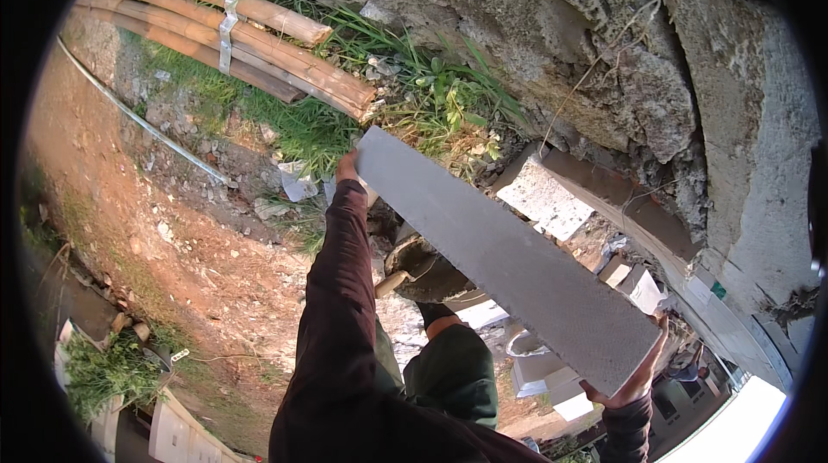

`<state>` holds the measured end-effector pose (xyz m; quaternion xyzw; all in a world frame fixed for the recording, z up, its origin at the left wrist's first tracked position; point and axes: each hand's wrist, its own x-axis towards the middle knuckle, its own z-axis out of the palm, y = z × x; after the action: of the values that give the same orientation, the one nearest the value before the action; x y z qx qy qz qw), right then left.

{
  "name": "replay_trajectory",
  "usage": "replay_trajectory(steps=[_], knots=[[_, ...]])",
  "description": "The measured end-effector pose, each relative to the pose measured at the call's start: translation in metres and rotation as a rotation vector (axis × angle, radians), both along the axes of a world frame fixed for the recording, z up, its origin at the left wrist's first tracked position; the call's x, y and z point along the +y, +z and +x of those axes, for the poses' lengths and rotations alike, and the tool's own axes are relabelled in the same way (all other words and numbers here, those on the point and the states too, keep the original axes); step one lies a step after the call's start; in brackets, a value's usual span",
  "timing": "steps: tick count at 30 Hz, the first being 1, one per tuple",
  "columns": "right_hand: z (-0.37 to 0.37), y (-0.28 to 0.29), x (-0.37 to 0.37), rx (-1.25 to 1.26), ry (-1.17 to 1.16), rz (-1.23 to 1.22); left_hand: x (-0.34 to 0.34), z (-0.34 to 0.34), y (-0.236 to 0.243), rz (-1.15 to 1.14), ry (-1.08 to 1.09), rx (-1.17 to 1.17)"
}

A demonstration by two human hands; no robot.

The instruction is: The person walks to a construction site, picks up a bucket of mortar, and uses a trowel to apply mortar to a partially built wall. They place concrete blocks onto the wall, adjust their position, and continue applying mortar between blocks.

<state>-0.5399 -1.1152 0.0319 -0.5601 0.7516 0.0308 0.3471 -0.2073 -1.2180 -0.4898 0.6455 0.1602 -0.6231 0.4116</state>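
A long, flat grey building block (509,256) is held up in front of me, slanting from upper left to lower right. Around its far left end my left hand (348,168) is closed, mostly hidden behind the block. At the near right end my right hand (642,372) grips the edge, thumb on one side and fingers on the other. Below the block, partly covered by it, is a dark round pan (423,269). A wooden handle (392,283) sticks out at the pan's edge; what it belongs to is hidden.
At the right, a low wall (621,195) of pale blocks runs along a rough rock face (604,57). Bundled wooden poles (233,36) lie at upper left, above a thin pipe (142,122). White blocks (552,381) lie near my legs. Rubble litters the dirt (207,247).
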Motion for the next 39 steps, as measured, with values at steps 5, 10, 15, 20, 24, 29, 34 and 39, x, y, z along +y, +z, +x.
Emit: replay_trajectory(steps=[5, 10, 15, 20, 24, 29, 34, 39], knots=[[0.005, 0.077, 0.03, -0.013, 0.03, -0.087, 0.028, 0.082, 0.132, -0.109, 0.074, -0.085], [-0.007, 0.159, 0.084, -0.442, -0.375, -0.254, 0.031, 0.171, 0.307, -0.192, -0.076, -0.405], [-0.035, 0.253, 0.113, -0.704, -0.619, -0.386, 0.058, 0.201, 0.578, -0.72, -0.425, -0.336], [-0.056, 0.232, 0.137, -0.785, -0.768, -0.482, 0.058, 0.212, 0.592, -0.589, -0.478, -0.627], [-0.094, 0.265, 0.153, -0.867, -0.658, -0.72, 0.068, 0.146, 0.636, -0.728, -0.355, -0.65], [-0.155, 0.331, 0.175, -0.593, -0.667, -1.239, 0.054, 0.059, 0.736, -0.982, -0.018, -0.398], [-0.235, 0.38, 0.156, -0.861, -0.45, -1.608, -0.026, 0.03, 0.839, -1.255, 0.135, -0.356], [-0.178, 0.449, 0.054, -0.976, -0.374, -1.794, -0.133, 0.038, 0.939, -1.445, 0.171, -0.498]])
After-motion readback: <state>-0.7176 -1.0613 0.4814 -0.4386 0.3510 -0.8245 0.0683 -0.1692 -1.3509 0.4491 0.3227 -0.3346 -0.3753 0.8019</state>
